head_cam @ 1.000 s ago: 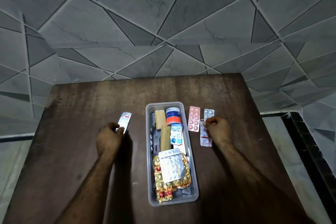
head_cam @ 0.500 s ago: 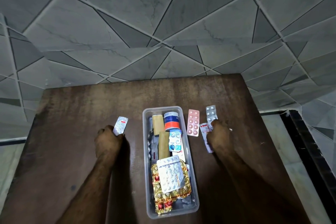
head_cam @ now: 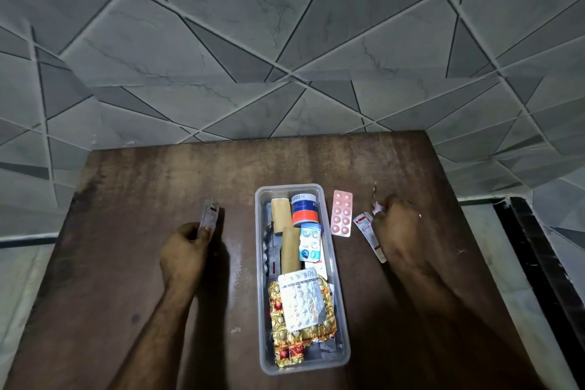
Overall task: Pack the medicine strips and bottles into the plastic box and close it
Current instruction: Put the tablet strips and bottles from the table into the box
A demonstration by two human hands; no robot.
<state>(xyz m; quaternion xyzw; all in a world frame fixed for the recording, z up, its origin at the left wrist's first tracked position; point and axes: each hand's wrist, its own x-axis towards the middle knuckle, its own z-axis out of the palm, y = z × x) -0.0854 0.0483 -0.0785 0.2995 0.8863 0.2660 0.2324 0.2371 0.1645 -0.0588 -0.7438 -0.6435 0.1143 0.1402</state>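
Note:
A clear plastic box stands open in the middle of the brown table. It holds a blue, white and orange bottle, two tan rolls, a gold foil strip and a white strip. To the left of the box, my left hand grips a silver strip with a red mark, tilted up off the table. My right hand, right of the box, pinches a small silver strip lifted on edge. A pink pill strip and a white-and-red strip lie between box and right hand.
The brown wooden table stands against a grey tiled wall. Its right edge drops to a pale floor with a black band. No lid for the box shows in view.
Both hands have lifted their strips off the table. The left strip now tilts up on edge, and the right hand has raised the small silver strip and moved right.

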